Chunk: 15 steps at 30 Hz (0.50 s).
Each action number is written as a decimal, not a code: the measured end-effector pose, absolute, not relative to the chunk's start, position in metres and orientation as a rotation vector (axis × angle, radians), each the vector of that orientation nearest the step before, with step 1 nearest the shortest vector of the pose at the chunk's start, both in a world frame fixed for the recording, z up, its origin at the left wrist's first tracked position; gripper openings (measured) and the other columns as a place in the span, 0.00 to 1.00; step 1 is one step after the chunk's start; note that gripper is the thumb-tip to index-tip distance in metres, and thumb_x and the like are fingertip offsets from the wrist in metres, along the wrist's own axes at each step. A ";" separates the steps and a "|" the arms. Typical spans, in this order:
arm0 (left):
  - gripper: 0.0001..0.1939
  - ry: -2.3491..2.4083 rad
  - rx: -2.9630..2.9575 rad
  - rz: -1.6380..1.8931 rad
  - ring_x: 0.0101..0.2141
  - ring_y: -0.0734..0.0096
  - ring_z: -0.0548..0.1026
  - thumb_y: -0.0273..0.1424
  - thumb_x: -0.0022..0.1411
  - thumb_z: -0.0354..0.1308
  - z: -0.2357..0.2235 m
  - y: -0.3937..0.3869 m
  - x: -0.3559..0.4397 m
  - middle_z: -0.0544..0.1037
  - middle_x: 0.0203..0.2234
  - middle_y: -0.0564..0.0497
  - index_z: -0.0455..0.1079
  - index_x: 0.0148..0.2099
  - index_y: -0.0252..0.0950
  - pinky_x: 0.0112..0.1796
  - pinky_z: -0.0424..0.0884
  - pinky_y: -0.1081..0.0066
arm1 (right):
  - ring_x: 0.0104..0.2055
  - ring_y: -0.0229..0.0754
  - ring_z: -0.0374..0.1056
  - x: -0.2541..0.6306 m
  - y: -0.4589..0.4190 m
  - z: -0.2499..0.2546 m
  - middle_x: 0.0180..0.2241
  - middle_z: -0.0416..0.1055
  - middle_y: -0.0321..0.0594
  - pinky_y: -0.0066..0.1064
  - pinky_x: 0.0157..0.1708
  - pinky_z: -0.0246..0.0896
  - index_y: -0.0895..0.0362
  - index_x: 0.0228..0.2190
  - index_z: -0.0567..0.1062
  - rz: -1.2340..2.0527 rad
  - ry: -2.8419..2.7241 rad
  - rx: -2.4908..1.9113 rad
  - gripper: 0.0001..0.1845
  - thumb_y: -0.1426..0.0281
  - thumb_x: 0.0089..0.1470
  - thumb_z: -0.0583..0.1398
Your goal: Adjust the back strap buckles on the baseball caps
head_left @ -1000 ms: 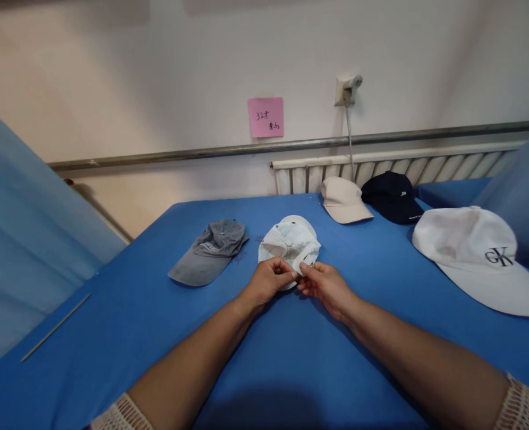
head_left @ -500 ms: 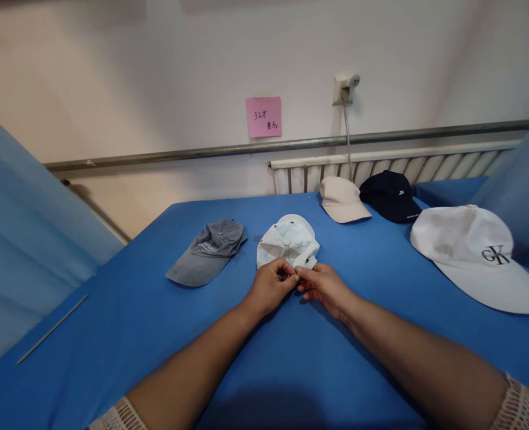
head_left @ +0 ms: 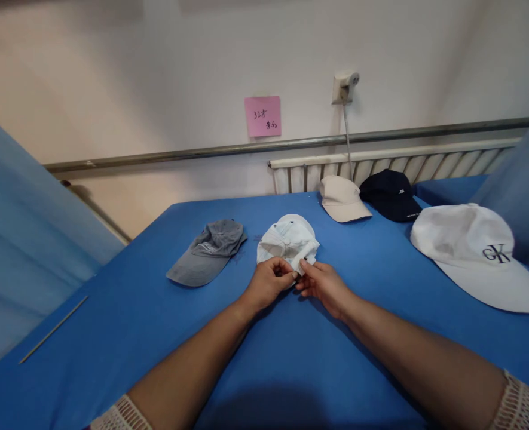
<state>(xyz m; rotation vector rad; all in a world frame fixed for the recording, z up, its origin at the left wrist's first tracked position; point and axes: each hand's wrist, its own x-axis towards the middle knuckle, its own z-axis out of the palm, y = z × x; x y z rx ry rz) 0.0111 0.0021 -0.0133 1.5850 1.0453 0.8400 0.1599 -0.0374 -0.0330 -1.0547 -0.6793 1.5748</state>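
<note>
A pale white cap [head_left: 286, 239] lies crumpled on the blue table [head_left: 291, 346] in front of me. My left hand [head_left: 268, 282] and my right hand [head_left: 324, 286] meet at the cap's near edge. Both pinch its back strap between thumb and fingers, fingertips nearly touching. The strap itself is mostly hidden under my fingers.
A grey cap [head_left: 208, 251] lies left of the white one. A beige cap [head_left: 342, 200], a navy cap [head_left: 390, 194] and a large white cap with a logo [head_left: 474, 251] lie to the right. A thin stick [head_left: 53, 328] rests near the table's left edge. A radiator [head_left: 394, 164] runs behind.
My hands stay pinched on the cap's strap. They shifted slightly, and the near edge of the cap was folded a little tighter.
</note>
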 end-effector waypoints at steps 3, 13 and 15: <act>0.11 1.061 1.563 0.843 0.22 0.78 0.65 0.33 0.46 0.66 -0.013 0.005 0.009 0.71 0.20 0.55 0.67 0.26 0.32 0.25 0.61 0.76 | 0.25 0.36 0.69 0.162 -0.038 -0.035 0.25 0.73 0.38 0.26 0.23 0.64 0.60 0.29 0.76 1.625 -0.715 -0.939 0.14 0.66 0.42 0.70; 0.10 1.128 1.577 0.851 0.21 0.79 0.65 0.31 0.45 0.65 -0.016 0.008 0.007 0.71 0.19 0.55 0.67 0.25 0.32 0.24 0.61 0.76 | 0.26 0.37 0.70 0.159 -0.029 -0.053 0.25 0.73 0.38 0.31 0.29 0.67 0.60 0.28 0.74 1.529 -0.803 -0.999 0.19 0.63 0.36 0.73; 0.10 1.138 1.585 0.854 0.21 0.79 0.65 0.31 0.45 0.65 -0.016 0.008 0.008 0.70 0.19 0.55 0.67 0.25 0.32 0.24 0.61 0.77 | 0.25 0.36 0.69 0.158 -0.027 -0.056 0.25 0.73 0.38 0.31 0.28 0.67 0.60 0.28 0.74 1.509 -0.823 -1.003 0.19 0.63 0.36 0.73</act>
